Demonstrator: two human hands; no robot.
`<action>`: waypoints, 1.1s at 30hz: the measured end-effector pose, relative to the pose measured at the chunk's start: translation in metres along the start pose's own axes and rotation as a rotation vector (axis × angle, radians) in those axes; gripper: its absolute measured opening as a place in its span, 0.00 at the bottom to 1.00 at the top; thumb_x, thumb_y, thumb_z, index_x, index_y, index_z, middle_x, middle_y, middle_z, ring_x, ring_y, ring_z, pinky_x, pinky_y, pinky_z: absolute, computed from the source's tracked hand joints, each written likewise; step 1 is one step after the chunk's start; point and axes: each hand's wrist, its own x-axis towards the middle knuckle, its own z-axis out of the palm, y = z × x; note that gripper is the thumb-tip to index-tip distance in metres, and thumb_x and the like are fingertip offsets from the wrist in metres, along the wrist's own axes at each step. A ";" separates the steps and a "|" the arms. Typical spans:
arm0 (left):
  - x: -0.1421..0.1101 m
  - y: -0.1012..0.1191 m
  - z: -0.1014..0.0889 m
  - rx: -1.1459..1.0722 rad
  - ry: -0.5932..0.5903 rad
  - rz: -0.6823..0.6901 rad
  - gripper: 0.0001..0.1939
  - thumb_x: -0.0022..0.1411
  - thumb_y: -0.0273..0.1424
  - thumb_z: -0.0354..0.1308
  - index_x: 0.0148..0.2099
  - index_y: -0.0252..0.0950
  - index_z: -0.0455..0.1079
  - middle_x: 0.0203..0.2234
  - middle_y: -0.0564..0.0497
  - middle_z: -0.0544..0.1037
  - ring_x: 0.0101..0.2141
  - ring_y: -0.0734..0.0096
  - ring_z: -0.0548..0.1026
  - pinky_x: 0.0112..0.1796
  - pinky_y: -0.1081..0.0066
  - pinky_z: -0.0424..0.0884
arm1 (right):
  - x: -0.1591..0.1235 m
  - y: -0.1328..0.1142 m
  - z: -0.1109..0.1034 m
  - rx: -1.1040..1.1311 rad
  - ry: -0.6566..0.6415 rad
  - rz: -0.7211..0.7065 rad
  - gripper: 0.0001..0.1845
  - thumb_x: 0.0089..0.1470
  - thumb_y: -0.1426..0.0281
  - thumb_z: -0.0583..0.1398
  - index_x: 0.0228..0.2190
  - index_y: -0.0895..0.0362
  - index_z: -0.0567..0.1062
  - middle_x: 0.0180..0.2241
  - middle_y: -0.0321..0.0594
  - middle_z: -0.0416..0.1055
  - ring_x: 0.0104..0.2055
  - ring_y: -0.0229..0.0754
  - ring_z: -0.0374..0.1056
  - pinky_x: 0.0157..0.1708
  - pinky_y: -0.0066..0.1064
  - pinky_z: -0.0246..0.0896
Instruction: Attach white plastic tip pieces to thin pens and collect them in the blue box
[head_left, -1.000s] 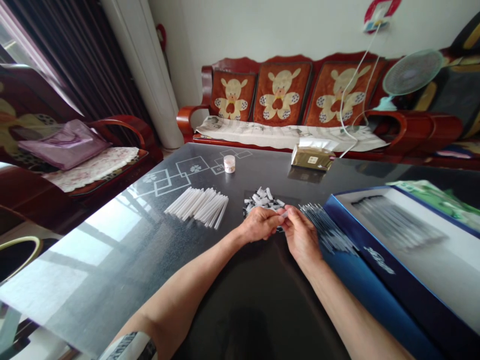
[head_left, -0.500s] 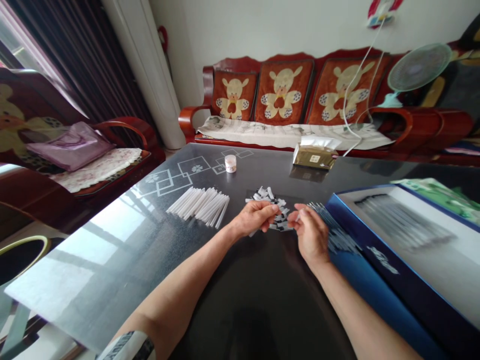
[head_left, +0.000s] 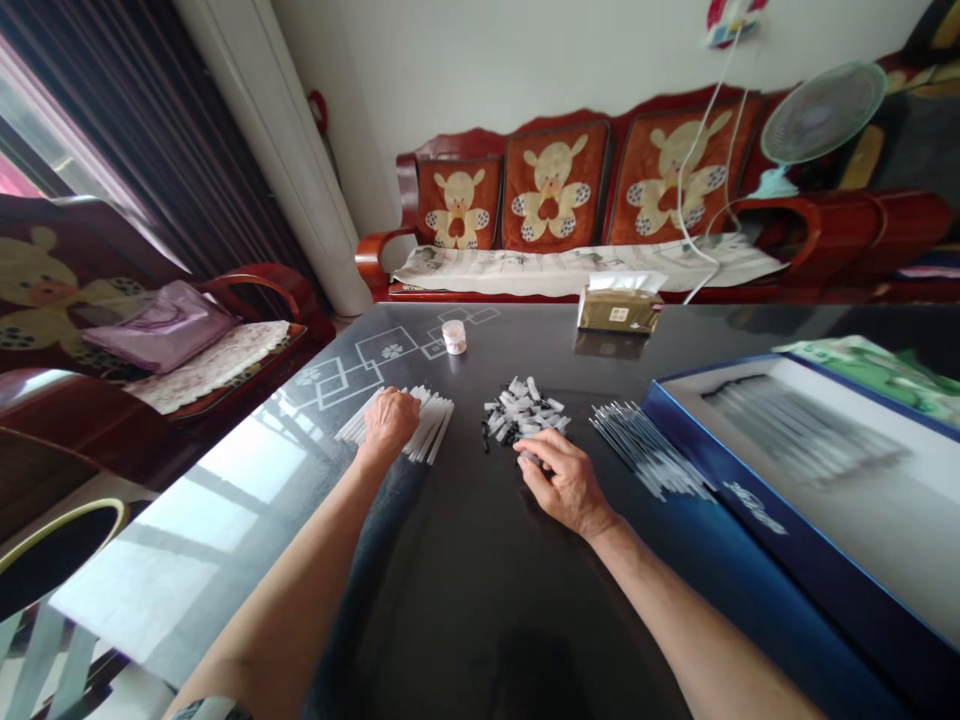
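Note:
My left hand (head_left: pixel 389 420) lies on a row of white tubes (head_left: pixel 431 425) left of centre on the dark table (head_left: pixel 465 590), its fingers curled down onto them. My right hand (head_left: pixel 559 475) sits at the near edge of a heap of small white and black caps (head_left: pixel 521 410), fingertips pinched on one of them. A fan of thin clear refills (head_left: pixel 645 450) lies just right of that hand.
An open blue box (head_left: pixel 757 500) with more refills takes up the right side. A small white jar (head_left: pixel 454 336) and a tissue pack (head_left: pixel 619 305) stand farther back. Red wooden sofas (head_left: pixel 562 200) ring the table; a fan (head_left: pixel 821 115) is at the back right.
My hands, together at the caps a second ago, have parted. The left went left to the white tubes; the right dropped onto the near edge of the caps.

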 end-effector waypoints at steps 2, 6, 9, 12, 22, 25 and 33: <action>-0.004 -0.001 -0.001 0.014 0.020 0.017 0.19 0.65 0.38 0.46 0.40 0.35 0.77 0.41 0.41 0.76 0.44 0.56 0.73 0.38 0.67 0.68 | 0.001 0.001 0.002 -0.003 0.019 0.014 0.11 0.55 0.70 0.57 0.39 0.52 0.77 0.35 0.41 0.73 0.36 0.43 0.70 0.40 0.34 0.67; -0.020 0.021 -0.005 -0.032 0.180 0.148 0.17 0.66 0.38 0.46 0.42 0.39 0.75 0.39 0.44 0.75 0.44 0.56 0.71 0.36 0.67 0.66 | 0.001 0.004 0.006 -0.001 0.077 0.081 0.13 0.54 0.69 0.59 0.43 0.51 0.74 0.35 0.40 0.74 0.33 0.41 0.70 0.39 0.34 0.67; -0.032 0.051 0.003 -0.120 0.228 0.254 0.18 0.68 0.37 0.44 0.41 0.41 0.75 0.36 0.46 0.74 0.41 0.61 0.71 0.35 0.70 0.64 | 0.001 0.007 0.008 -0.019 0.110 0.110 0.11 0.54 0.69 0.59 0.41 0.52 0.74 0.35 0.40 0.74 0.33 0.42 0.70 0.39 0.34 0.67; -0.039 0.076 0.021 -0.202 0.226 0.280 0.17 0.69 0.36 0.44 0.40 0.40 0.75 0.33 0.48 0.74 0.39 0.66 0.71 0.34 0.72 0.62 | 0.000 0.008 0.010 -0.059 0.098 0.069 0.09 0.56 0.71 0.57 0.40 0.53 0.74 0.36 0.42 0.73 0.36 0.43 0.69 0.42 0.35 0.66; -0.037 0.085 0.046 -0.342 0.249 0.271 0.14 0.69 0.34 0.47 0.39 0.39 0.74 0.30 0.49 0.72 0.36 0.69 0.70 0.34 0.73 0.60 | -0.002 0.001 0.011 -0.410 -0.077 -0.089 0.11 0.57 0.75 0.55 0.40 0.55 0.75 0.37 0.43 0.70 0.42 0.44 0.66 0.46 0.37 0.62; -0.037 0.084 0.047 -0.359 0.260 0.270 0.14 0.68 0.33 0.48 0.39 0.38 0.75 0.30 0.49 0.72 0.36 0.69 0.70 0.33 0.73 0.59 | -0.001 0.000 0.011 -0.488 -0.126 -0.088 0.11 0.56 0.75 0.58 0.41 0.54 0.74 0.39 0.42 0.70 0.42 0.46 0.64 0.44 0.39 0.60; -0.034 0.080 0.053 -0.461 0.261 0.258 0.14 0.68 0.34 0.49 0.38 0.38 0.76 0.28 0.50 0.73 0.33 0.71 0.71 0.33 0.74 0.59 | 0.000 -0.007 0.006 -0.492 -0.084 0.002 0.08 0.51 0.73 0.61 0.36 0.57 0.74 0.39 0.44 0.70 0.43 0.47 0.63 0.44 0.38 0.55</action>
